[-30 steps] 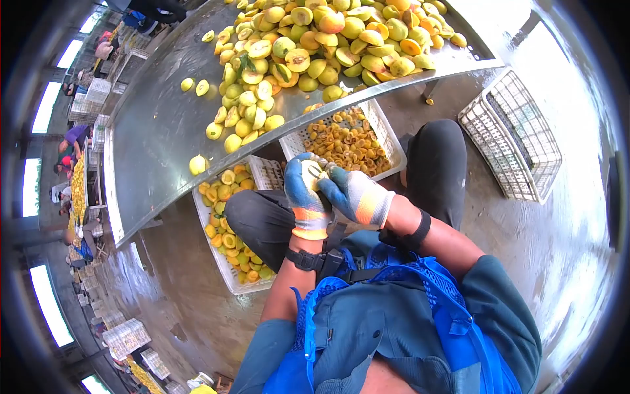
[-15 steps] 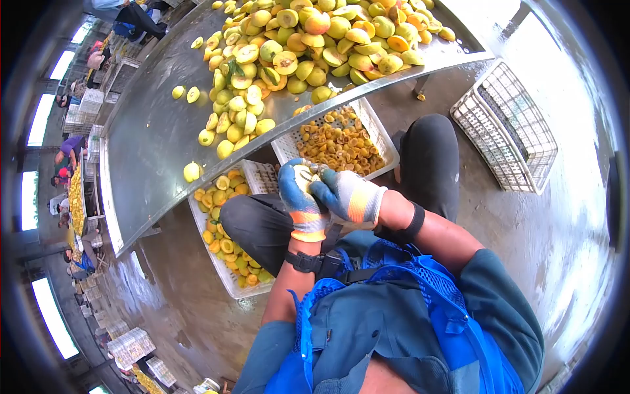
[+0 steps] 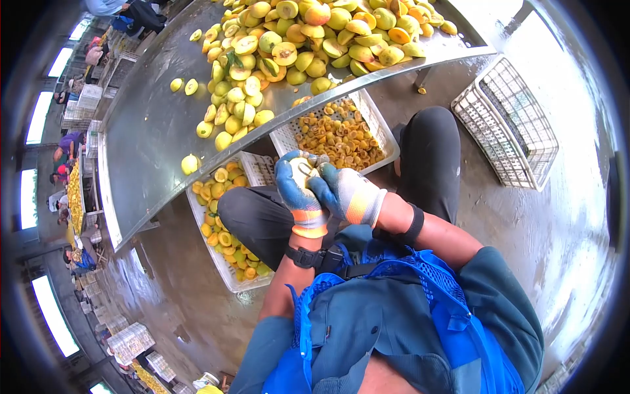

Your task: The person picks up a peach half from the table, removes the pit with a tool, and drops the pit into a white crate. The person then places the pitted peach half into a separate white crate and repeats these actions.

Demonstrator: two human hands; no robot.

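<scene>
My left hand (image 3: 296, 195), in a blue, grey and orange work glove, is closed around a pale yellow peach half (image 3: 300, 172), cut face up. My right hand (image 3: 344, 190), gloved alike, presses against it with fingers curled round a small pitting tool. The tool's thin curved metal loop (image 3: 306, 167) shows at the cut face; its handle is hidden in the glove. Beyond both hands, a white crate (image 3: 392, 154) holds many orange-brown pit pieces. Under my left leg, another white crate (image 3: 230, 284) is filled with hollowed yellow peach halves (image 3: 226, 238).
A metal table (image 3: 147, 131) with a raised edge bears a large heap of peach halves (image 3: 289, 52). An off-white crate (image 3: 505, 125) stands at right on the wet floor (image 3: 177, 289). Other people work at fruit-laden tables along the far left.
The hands stay together, and the left has turned slightly so that more of the peach half's cut face and the tool's loop show. The view has shifted a little.
</scene>
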